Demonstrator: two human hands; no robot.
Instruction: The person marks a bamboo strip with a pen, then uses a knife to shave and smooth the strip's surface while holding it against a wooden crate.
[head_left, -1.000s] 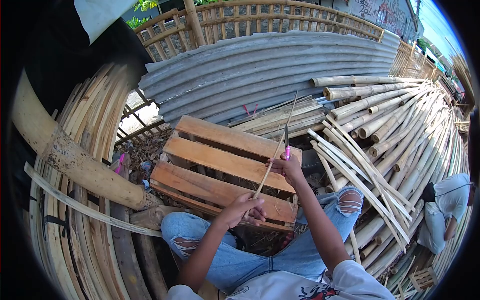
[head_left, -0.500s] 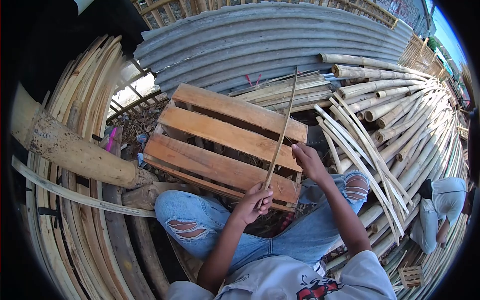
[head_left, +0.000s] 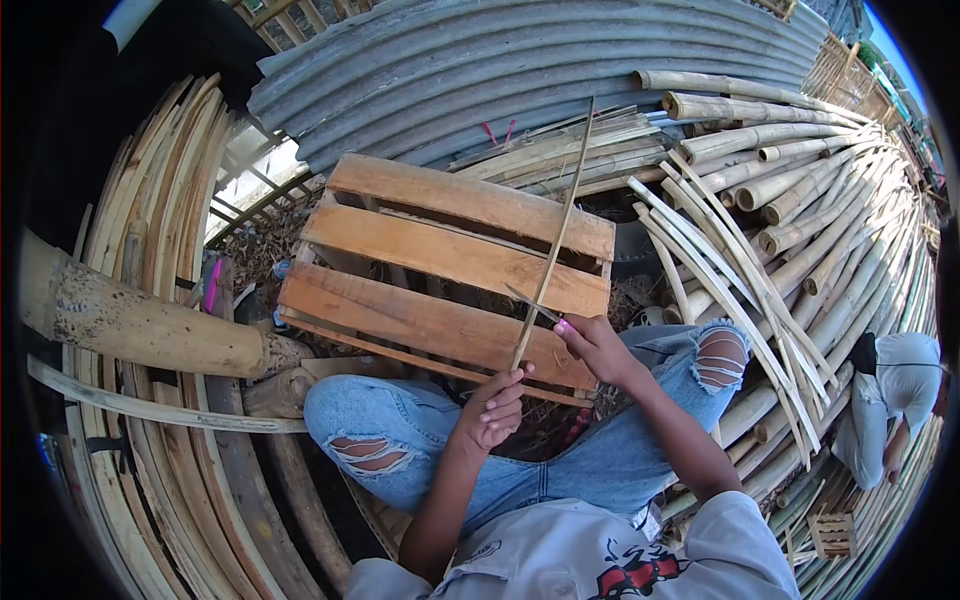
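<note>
A long thin bamboo strip [head_left: 568, 215] slants up and away over a slatted wooden crate [head_left: 420, 245]. Its near end sits pinched in the curled fingers of my left hand [head_left: 488, 410], in front of the crate's near edge. My right hand [head_left: 602, 352] is closed round the pink handle of a small knife [head_left: 533, 303]. The knife's blade lies across the lower part of the strip, and they appear to touch. My palm and fingers hide much of the handle.
Stacked bamboo poles [head_left: 810, 200] and split strips [head_left: 730, 290] fill the right side. A thick bamboo pole [head_left: 170, 320] juts in from the left above long slats [head_left: 130, 470]. Corrugated sheet [head_left: 480, 70] stands behind the crate. Another person [head_left: 895, 390] bends down at far right.
My right hand has moved down and left, bringing the knife blade into view across the strip. The left hand has shifted slightly, its grip now nearer the strip's end.
</note>
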